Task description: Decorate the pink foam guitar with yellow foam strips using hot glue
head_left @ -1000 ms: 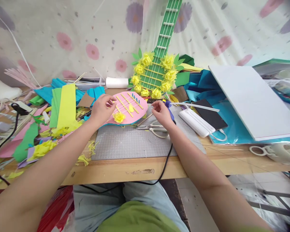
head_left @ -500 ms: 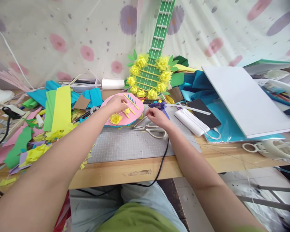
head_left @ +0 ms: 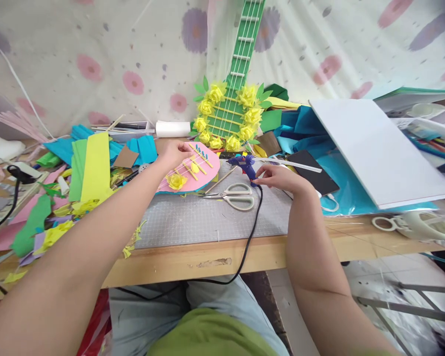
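A pink guitar-shaped board (head_left: 207,173) with a blue edge lies on the grey cutting mat (head_left: 178,227). It carries yellow strips, small blue pegs, thin strings and a yellow paper flower (head_left: 176,181). My left hand (head_left: 173,153) is over its upper left edge, fingers pinched together near the strip ends; what they hold is hidden. On the right, a blue glue gun (head_left: 245,165) with a long white glue stick lies on the mat. My right hand (head_left: 280,178) has thumb and fingertips closed at the lower end of its handle. Scissors (head_left: 241,198) lie between the hands, nearer the front.
Behind stands a green paper guitar (head_left: 226,118) ringed with yellow flowers. Paper scraps (head_left: 96,163) crowd the left. A white board (head_left: 378,153) and a tape dispenser (head_left: 415,226) are at right. The black cord (head_left: 250,242) hangs over the table's front edge.
My right hand has moved right, from beside the scissors to the glue gun's handle. My left hand has shifted slightly left and up toward the pink board's edge.
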Tool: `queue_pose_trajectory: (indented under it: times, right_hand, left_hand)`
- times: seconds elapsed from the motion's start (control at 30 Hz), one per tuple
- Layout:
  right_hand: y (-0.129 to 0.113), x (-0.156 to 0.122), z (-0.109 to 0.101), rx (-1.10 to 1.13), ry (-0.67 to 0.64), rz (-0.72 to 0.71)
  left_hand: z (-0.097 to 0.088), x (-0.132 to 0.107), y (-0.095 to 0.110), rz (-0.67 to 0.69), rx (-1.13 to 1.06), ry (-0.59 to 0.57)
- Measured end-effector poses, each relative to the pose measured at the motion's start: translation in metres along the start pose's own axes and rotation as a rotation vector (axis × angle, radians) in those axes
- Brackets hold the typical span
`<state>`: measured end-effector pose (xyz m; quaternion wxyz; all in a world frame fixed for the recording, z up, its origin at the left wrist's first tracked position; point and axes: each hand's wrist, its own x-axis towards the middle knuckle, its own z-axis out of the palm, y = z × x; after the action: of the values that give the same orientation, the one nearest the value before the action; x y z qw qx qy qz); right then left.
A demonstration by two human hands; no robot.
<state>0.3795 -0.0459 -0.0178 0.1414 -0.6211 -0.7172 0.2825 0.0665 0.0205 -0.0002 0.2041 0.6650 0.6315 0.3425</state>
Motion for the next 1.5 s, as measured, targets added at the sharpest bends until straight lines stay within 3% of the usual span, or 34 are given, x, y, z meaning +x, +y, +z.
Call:
queue_pose_trajectory:
  times: [0.07, 0.2, 0.33, 0.47, 0.57, 0.67, 0.73, 0.87, 1.0, 1.23, 1.5]
  right_hand:
    - [0.005, 0.007, 0.006, -0.012, 0.123, 0.036]
    - [0.004, 0.031, 0.033, -0.015, 0.227, 0.008]
    - [0.0, 0.049, 0.056, -0.009, 0.299, 0.15]
    - [0.002, 0.053, 0.059, 0.133, 0.421, 0.173]
    - [0.002, 0.052, 0.057, 0.427, 0.517, 0.086]
    - [-0.006, 0.048, 0.057, 0.74, 0.473, -0.069]
    - [-0.015, 0.044, 0.06, 0.814, 0.395, -0.152]
    - [-0.033, 0.036, 0.07, 0.755, 0.227, -0.203]
    - [-0.042, 0.031, 0.077, 0.674, 0.13, -0.233]
    - [-0.046, 0.034, 0.089, 0.65, 0.136, -0.355]
    - [-0.046, 0.037, 0.092, 0.617, 0.131, -0.358]
  left_hand:
    - [-0.002, -0.005, -0.001, -0.016, -0.064, -0.004]
    - [-0.005, -0.014, -0.011, -0.011, -0.099, 0.013]
    - [-0.01, -0.028, -0.011, -0.067, -0.169, 0.014]
    - [-0.014, -0.039, -0.003, -0.135, -0.303, -0.006]
    - [-0.014, -0.041, -0.002, -0.132, -0.355, -0.008]
    - [-0.011, -0.039, -0.008, -0.126, -0.342, 0.002]
    - [-0.008, -0.036, -0.014, -0.12, -0.28, 0.01]
    - [-0.002, -0.031, -0.022, -0.105, -0.179, 0.026]
    - [-0.002, -0.033, -0.017, -0.117, -0.153, 0.03]
    - [-0.003, -0.037, -0.008, -0.107, -0.228, 0.019]
    - [0.0, -0.04, -0.004, -0.093, -0.284, -0.001]
